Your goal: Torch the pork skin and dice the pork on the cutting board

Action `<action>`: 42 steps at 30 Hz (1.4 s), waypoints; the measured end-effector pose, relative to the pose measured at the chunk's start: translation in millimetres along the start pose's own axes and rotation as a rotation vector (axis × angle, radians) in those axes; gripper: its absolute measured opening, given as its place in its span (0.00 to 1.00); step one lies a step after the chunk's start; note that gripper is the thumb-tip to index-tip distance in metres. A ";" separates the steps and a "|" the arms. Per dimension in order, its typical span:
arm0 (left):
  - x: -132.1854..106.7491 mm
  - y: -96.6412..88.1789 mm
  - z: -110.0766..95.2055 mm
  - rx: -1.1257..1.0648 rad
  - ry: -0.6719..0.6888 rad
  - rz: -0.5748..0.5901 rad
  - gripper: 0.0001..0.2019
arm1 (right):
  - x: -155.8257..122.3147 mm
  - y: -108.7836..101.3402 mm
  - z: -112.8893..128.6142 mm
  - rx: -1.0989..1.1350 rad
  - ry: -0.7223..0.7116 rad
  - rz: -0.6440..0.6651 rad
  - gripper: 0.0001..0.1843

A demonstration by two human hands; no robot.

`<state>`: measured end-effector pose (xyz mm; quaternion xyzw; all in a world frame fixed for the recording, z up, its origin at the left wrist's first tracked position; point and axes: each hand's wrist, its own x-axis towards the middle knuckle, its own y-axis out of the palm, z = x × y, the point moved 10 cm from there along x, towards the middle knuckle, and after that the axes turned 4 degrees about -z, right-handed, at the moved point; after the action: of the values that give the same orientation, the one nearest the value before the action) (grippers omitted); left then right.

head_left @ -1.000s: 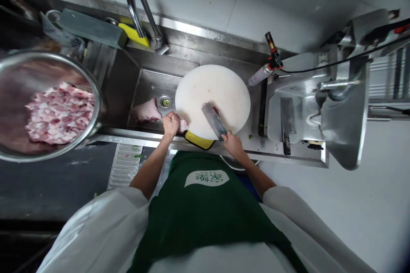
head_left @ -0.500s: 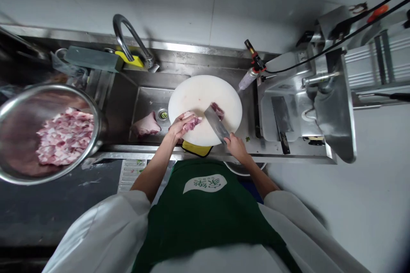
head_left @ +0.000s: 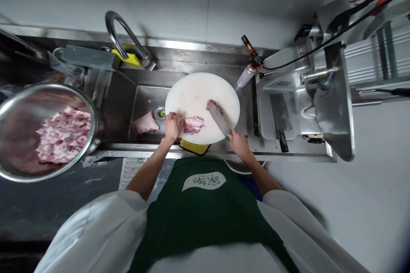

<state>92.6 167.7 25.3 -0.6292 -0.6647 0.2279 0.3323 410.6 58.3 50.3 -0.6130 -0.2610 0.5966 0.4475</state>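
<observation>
On the round white cutting board [head_left: 198,94] lies a piece of raw pork [head_left: 194,125], pink with white fat. My left hand [head_left: 174,126] is at its left end, fingers curled and closed on that edge. My right hand [head_left: 239,143] grips the handle of a cleaver [head_left: 221,120]. The blade points up and left over the board, partly covering a darker strip of meat [head_left: 210,104]. Another chunk of pork with skin [head_left: 146,123] rests in the sink, left of the board.
At the left stands a big steel bowl [head_left: 92,145] holding cut meat [head_left: 64,134]. A faucet [head_left: 123,30] arches behind the sink. To the right are a blowtorch [head_left: 248,72], a second cleaver [head_left: 281,113] on a tray and a slicer [head_left: 333,106]. A yellow cloth [head_left: 194,147] sits under the board.
The pork piece has gone from being held up in my left hand to lying flat on the board. My left hand has shifted slightly left; the cleaver stays by the darker strip.
</observation>
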 end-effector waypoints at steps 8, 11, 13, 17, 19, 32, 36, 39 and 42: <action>-41.3 52.4 -43.7 0.037 0.072 -0.017 0.10 | 1.5 3.4 60.0 -0.104 -0.296 0.059 0.21; -37.4 61.9 -38.1 0.046 0.079 0.019 0.10 | 10.8 7.6 63.0 -0.132 -0.302 0.103 0.19; -38.2 61.0 -31.0 0.047 0.082 0.036 0.10 | 21.3 0.4 52.6 -0.131 -0.250 0.090 0.19; -48.8 51.8 -23.6 -0.001 0.103 0.029 0.11 | 34.2 -24.0 27.4 -0.144 -0.141 0.030 0.19; -55.2 45.2 -19.2 -0.015 0.076 -0.009 0.11 | 30.9 -28.4 27.7 -0.159 -0.151 0.021 0.19; -74.4 45.7 -19.2 0.070 0.172 -0.041 0.10 | 47.1 -8.9 53.4 -0.161 -0.203 0.043 0.20; -91.6 30.8 -22.3 0.021 0.215 -0.166 0.09 | 43.2 -36.7 52.8 -0.176 -0.210 -0.026 0.19; -106.2 17.5 -17.4 -0.002 0.172 -0.272 0.06 | 30.9 -63.1 80.4 -0.129 -0.276 -0.180 0.22; -118.9 0.4 -10.1 -0.006 0.134 -0.368 0.04 | 26.7 -71.3 112.0 -0.069 -0.334 -0.307 0.25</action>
<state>98.8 49.1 13.4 -0.5120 -0.7456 0.1190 0.4097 321.8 140.7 110.9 -0.4736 -0.4419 0.6054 0.4625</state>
